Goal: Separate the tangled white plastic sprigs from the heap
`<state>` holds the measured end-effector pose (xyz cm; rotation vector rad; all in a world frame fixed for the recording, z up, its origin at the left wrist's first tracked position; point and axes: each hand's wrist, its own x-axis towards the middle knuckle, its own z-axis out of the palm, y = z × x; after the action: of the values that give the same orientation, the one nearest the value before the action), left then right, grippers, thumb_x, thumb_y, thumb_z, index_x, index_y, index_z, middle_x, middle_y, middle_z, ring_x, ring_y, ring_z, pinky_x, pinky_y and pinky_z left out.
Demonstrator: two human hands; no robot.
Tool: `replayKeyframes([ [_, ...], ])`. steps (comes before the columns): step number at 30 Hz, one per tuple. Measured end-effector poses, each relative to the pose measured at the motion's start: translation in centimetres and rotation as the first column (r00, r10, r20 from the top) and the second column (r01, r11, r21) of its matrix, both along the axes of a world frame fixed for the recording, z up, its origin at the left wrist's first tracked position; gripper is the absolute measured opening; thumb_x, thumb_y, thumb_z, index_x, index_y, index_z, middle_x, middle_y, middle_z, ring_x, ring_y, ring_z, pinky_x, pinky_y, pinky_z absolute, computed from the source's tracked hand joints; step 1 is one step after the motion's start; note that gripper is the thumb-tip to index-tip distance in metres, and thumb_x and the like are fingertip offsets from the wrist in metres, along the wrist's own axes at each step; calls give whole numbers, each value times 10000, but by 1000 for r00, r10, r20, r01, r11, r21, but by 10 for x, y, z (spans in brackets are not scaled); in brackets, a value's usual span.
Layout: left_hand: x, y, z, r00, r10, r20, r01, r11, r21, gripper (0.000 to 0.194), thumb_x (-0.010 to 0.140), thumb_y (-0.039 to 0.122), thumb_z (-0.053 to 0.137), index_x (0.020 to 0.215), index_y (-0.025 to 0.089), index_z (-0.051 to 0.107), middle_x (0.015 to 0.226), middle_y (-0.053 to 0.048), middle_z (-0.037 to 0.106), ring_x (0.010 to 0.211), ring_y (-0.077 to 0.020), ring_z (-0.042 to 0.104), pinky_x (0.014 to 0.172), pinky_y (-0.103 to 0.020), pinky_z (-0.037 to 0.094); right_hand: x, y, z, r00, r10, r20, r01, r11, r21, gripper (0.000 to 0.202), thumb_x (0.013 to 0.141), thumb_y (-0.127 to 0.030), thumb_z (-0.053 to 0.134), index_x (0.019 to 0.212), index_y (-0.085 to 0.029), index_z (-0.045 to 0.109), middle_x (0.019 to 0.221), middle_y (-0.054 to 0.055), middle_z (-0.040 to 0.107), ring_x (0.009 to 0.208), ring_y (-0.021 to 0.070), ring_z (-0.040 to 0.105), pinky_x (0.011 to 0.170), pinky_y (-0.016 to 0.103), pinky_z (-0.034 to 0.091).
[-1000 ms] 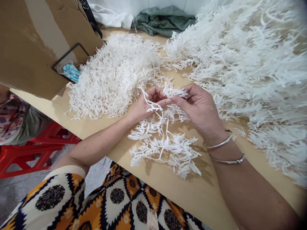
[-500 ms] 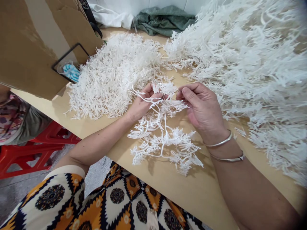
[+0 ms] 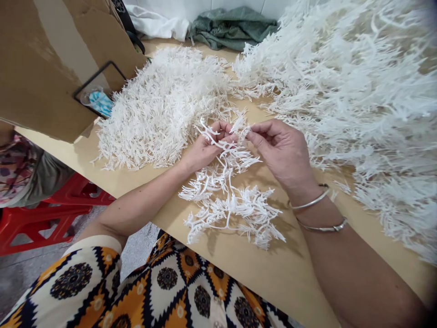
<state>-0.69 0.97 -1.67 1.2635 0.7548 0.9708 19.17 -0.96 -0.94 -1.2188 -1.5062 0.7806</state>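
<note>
A white plastic branch [image 3: 232,207] with many fine-tipped sprigs hangs from my hands over the table's near part. My left hand [image 3: 210,146] is closed around its upper stems, the fingers partly hidden by the white sprigs. Thumb and forefinger of my right hand [image 3: 282,152] pinch the edge of a sprig at the branch's upper right. Two silver bangles circle the right wrist. Just beyond my left hand lies a low heap of small white sprigs [image 3: 167,105].
A much larger pile of white branches [image 3: 351,91] covers the right side of the table [image 3: 273,282]. At the left stand a cardboard box [image 3: 41,68] and a black wire frame [image 3: 112,64]. A dark green cloth [image 3: 232,27] lies by the wall. Red stools [image 3: 37,223] and a seated person are at the left.
My right hand has moved left, from just beside the branch to its upper sprig, and now pinches there. The branch has shifted and turned slightly in my left hand.
</note>
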Motion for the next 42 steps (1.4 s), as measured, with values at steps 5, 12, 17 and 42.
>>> replayKeyframes([
  [5,1,2,0,999,-15,-47,15,1000,-3,458,867,580,802,987,218,547,788,37,605,645,-81,536,614,-260,439,-8,-1,-2,976,-134,170,120,988,92,96,911,-239,700,828,-276,672,906,36,750,873,231,687,898,459,574],
  [12,0,4,-5,995,-41,-86,42,999,15,437,864,579,800,960,215,579,759,30,603,636,-94,511,625,-283,409,-3,15,-22,947,-246,206,224,967,125,114,893,-212,657,808,-277,616,798,22,685,748,208,611,776,411,537],
  [17,-1,0,-6,998,-56,-29,57,998,9,476,828,589,834,935,208,568,755,46,588,664,-77,534,676,-266,448,27,26,-31,931,-314,187,293,947,133,75,871,-230,680,813,-274,664,800,14,704,747,198,641,778,391,539],
  [42,1,-1,1,993,-42,-108,51,995,82,408,883,582,789,921,192,676,792,17,647,706,-80,537,725,-252,463,3,-2,4,978,193,84,-191,981,-30,188,991,-327,668,1122,-336,803,1155,18,814,1064,245,737,1009,466,576],
])
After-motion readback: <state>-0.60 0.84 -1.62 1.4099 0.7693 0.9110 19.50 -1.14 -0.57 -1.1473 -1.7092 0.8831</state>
